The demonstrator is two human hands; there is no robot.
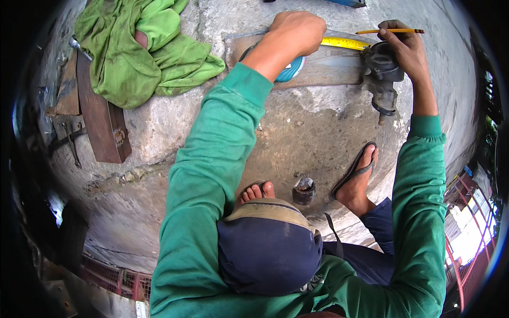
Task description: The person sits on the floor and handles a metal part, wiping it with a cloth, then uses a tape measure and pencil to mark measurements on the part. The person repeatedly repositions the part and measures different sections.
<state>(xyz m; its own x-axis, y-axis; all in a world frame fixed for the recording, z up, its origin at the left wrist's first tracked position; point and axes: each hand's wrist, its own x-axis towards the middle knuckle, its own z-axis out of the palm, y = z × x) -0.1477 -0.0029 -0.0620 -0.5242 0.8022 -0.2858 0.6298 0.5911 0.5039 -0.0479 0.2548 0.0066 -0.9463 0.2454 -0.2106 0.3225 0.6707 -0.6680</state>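
Note:
My left hand (pixel 298 33) is closed on a tape measure, with its teal case (pixel 291 70) showing below the wrist. The yellow tape blade (pixel 343 43) runs out to the right along a flat grey-brown plate (pixel 318 71) on the concrete. The blade's far end reaches a dark, rounded metal tool (pixel 383 62) that sits over the plate's right end, its narrow part hanging toward me. Beside that tool, my right hand (pixel 407 50) pinches a yellow pencil (pixel 389 31) between thumb and fingers. Its lower fingers are partly hidden, so I cannot tell whether they touch the tool.
A crumpled green cloth (pixel 132 63) lies at the far left, beside a rusty square steel tube (pixel 103 124) and a wrench (pixel 79 46). Near my sandalled feet stands a dark small can (pixel 304 192). A blue object (pixel 347 2) shows at the top edge.

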